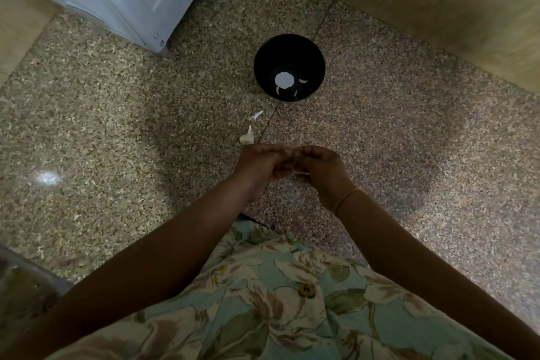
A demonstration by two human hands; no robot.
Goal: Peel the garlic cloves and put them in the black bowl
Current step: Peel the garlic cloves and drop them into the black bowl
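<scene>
Left hand: your left hand [258, 165] is curling its fingers and pinching a small pale thing, which I judge to be a garlic clove [287, 152]; it is mostly hidden.
Right hand: your right hand [320, 168] is pinching the same clove from the other side.
Bowl: the black bowl [263, 67] is standing on the floor [117, 126] ahead of your hands, holding about three peeled cloves [304, 81].
Waiting: a garlic piece [247, 137] is lying just beside your left hand, with a peel scrap [257, 115] near it.
Progress: I judge you are working in the middle, with some cloves done, one in your hands and more waiting.
</scene>
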